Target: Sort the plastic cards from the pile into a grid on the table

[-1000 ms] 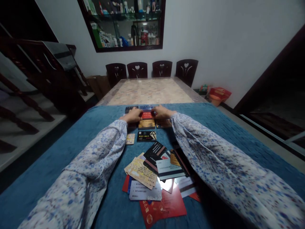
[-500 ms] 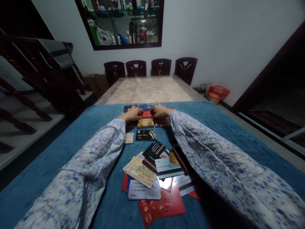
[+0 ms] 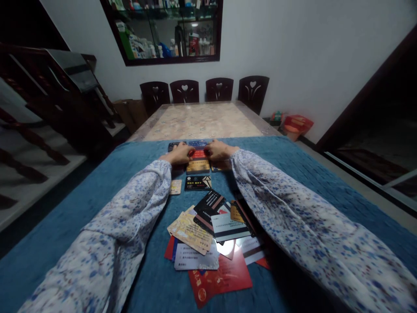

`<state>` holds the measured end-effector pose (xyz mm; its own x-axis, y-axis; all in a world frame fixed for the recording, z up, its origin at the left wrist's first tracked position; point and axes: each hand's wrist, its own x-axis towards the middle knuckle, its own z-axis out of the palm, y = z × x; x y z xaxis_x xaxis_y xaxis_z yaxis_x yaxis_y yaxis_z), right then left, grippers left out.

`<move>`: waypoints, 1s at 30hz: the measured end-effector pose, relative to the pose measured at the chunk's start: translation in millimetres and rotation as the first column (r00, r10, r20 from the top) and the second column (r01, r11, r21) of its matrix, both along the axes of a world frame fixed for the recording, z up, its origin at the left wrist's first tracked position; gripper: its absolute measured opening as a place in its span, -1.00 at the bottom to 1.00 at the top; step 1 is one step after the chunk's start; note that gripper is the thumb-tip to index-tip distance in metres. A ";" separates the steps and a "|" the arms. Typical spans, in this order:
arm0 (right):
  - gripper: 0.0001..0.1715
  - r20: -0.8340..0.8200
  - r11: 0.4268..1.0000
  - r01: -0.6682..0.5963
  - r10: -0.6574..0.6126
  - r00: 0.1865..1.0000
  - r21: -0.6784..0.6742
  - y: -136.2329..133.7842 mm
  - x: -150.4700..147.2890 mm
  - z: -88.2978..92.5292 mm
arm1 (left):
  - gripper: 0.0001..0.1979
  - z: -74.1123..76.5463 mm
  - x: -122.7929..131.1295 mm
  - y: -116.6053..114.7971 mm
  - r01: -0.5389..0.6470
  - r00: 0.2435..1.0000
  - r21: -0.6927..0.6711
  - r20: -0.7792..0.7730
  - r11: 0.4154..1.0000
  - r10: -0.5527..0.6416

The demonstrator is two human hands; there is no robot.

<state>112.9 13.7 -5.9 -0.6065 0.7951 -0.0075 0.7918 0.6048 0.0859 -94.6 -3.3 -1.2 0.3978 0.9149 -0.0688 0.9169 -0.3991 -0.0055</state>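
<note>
My left hand (image 3: 180,154) and my right hand (image 3: 219,151) are closed at the two ends of a red card (image 3: 199,154), their fingers on its edges. That card lies among rows of laid-out cards. A blue card (image 3: 197,144) is just beyond it, and a gold card (image 3: 198,166) is on the near side. Past my left hand a dark card (image 3: 176,145) is partly covered. Closer to me lie a black VIP card (image 3: 198,183) and a pale yellow card (image 3: 176,187). My wrists hide parts of other cards at both sides.
A loose pile of mixed cards, with a silver card (image 3: 230,227) on top and a red envelope-like sheet (image 3: 224,276) beneath, lies between my forearms. A blue cloth (image 3: 280,182) covers the near table; the bare marble-patterned tabletop (image 3: 203,119) extends to several chairs (image 3: 219,90).
My hands stay at the red card with only slight finger movement. The whole view has shifted a little; the cards lie as before.
</note>
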 end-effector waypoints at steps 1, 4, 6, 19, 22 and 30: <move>-0.67 0.002 1.000 -0.006 0.006 1.000 0.003 0.0 0.3 0.1 | -0.61 -0.1 -0.3 0.2 0.001 1.000 0.004 -0.005 1.000 -0.001; -0.65 0.012 1.000 -0.020 0.020 1.000 0.007 -0.9 1.1 1.0 | -0.60 -0.5 -1.2 0.9 0.002 1.000 0.008 -0.018 1.000 -0.002; -0.64 0.022 1.000 -0.020 0.020 1.000 0.012 -2.3 1.4 2.3 | -0.60 -0.6 -1.7 1.1 0.010 1.000 0.005 -0.025 1.000 -0.010; -0.57 0.018 0.998 -0.041 0.040 0.999 0.039 -7.6 8.3 12.8 | -0.57 4.2 -5.3 -2.7 0.041 0.999 0.063 0.025 0.997 -0.043; -0.57 0.013 0.995 -0.063 0.063 0.998 0.075 -11.8 12.5 16.8 | -0.57 5.2 -5.0 -7.2 0.055 0.997 0.098 0.047 0.994 -0.059; -0.61 -0.067 0.989 -0.088 0.096 0.993 0.121 -26.7 25.0 25.2 | -0.63 8.9 -1.1 -23.9 0.127 0.978 0.201 0.135 0.971 -0.156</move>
<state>137.9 -13.0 19.4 -0.6726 0.7286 0.1296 0.7400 0.6644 0.1049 -95.8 -27.2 7.7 0.5167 0.8389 0.1710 0.8474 -0.5296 0.0382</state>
